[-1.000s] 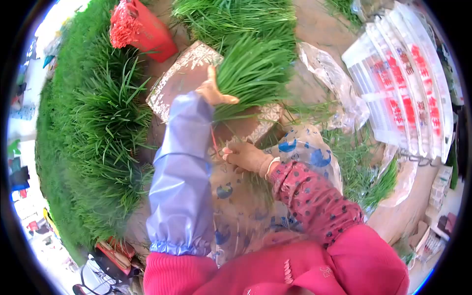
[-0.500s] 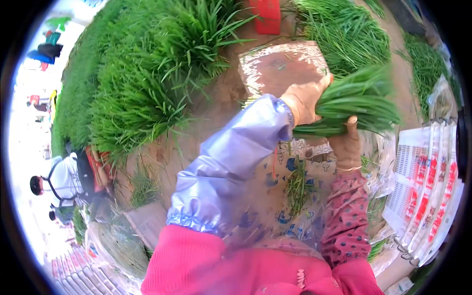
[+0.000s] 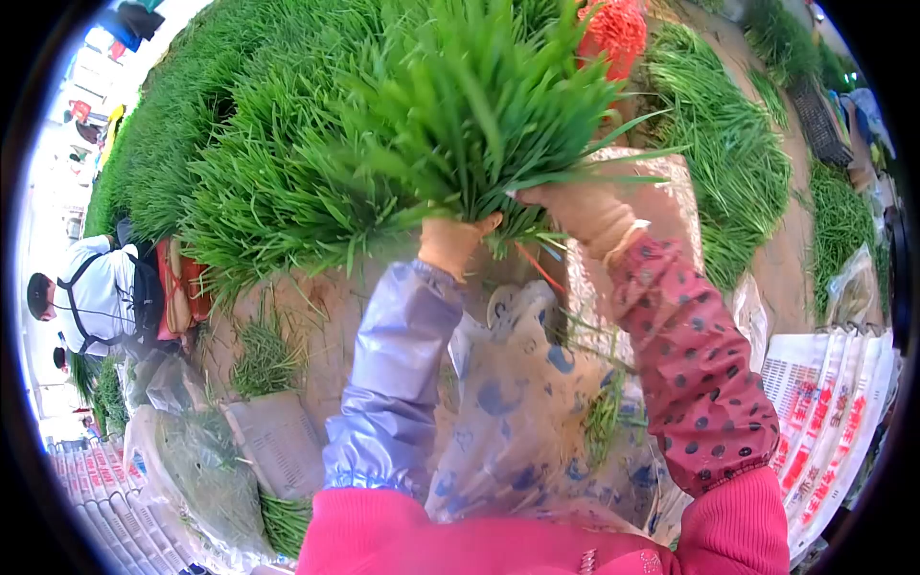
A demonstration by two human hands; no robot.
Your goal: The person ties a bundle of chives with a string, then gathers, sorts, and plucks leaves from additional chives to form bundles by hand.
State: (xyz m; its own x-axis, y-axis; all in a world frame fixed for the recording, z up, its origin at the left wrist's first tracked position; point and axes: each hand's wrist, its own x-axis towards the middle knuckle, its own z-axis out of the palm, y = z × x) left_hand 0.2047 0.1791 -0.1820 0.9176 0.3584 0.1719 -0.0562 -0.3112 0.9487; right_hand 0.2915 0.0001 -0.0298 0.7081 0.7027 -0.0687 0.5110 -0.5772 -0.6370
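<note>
From the head, the brown floor (image 3: 331,355) has grassy bits on it. The left hand (image 3: 448,246) is wrapped round a bunch of long, thin green leaves (image 3: 489,125), by a big leafy heap (image 3: 278,172). The right hand (image 3: 580,213) touches the bunch; I can't tell if its fingers grip. Below is a wrinkly, see-through plastic sheet (image 3: 508,412).

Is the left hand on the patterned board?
No, the left hand grips the green bunch, apart from the board.
</note>
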